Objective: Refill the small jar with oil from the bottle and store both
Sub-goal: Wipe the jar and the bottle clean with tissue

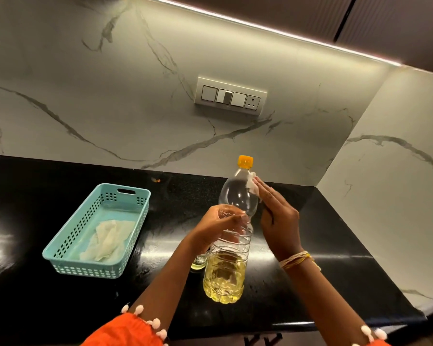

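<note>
Standing upright between the hands, the bottle [231, 236] is being gripped by the left hand [219, 227] while the flat-fingered right hand [276, 216] is pressing a tissue [252, 184] to its shoulder.

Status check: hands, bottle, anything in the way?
Left hand grips bottle, capped. Right hand presses tissue on it. Jar behind left wrist.

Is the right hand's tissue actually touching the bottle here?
Touching. The head view shows the right hand pressing the white tissue flat against the bottle shoulder.
</note>
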